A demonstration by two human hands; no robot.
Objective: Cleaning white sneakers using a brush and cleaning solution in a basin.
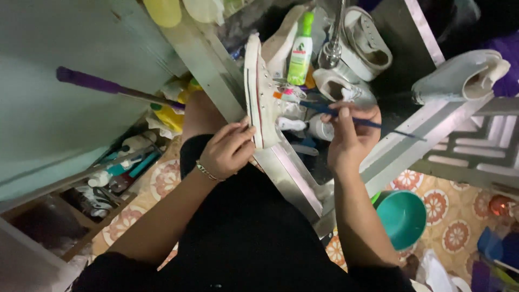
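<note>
I take the white sneaker (260,92) as my marker, tipped on its side over the edge of the metal sink (294,173). Left of it lies a purple-handled mop (116,89). My left hand (230,148) clamps the sneaker's heel end, fingers wrapped around the sole. Right of the sneaker, my right hand (351,132) pinches a blue toothbrush (324,110), bristles at the canvas. I judge scrubbing underway; next calls for steady strokes. Beyond stands a green bottle (300,51).
</note>
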